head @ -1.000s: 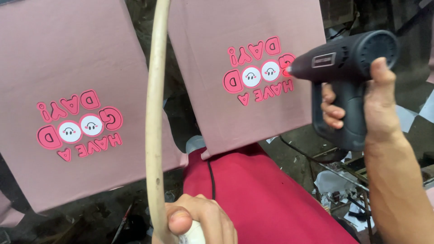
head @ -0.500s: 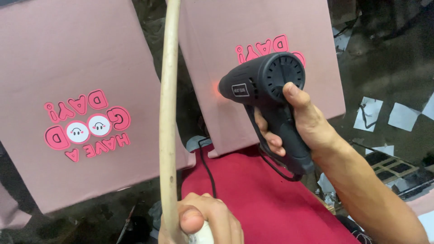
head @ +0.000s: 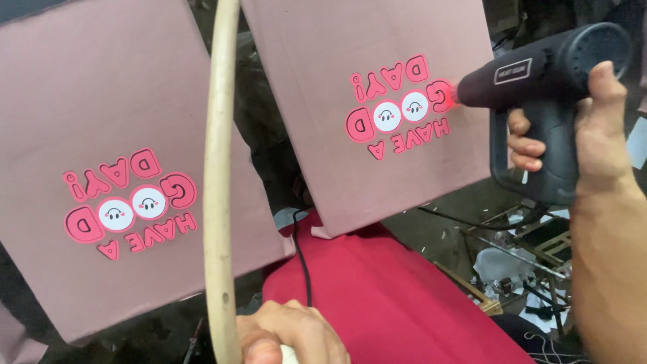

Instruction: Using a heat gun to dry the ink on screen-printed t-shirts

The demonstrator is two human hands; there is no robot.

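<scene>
- Right hand, fingers clamped on the dark heat gun, nozzle glowing at a pink printed panel.
- Left hand, fingers curled around a pale pole.
- Red cloth below; cluttered dark floor.

A second dusty-pink printed fabric panel sits left; red cloth lies below, paper scraps littering the floor.

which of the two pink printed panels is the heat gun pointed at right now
The right-hand pink panel. The heat gun in the right hand has its nozzle at that print's edge; the left pink panel has nothing near it.
</scene>
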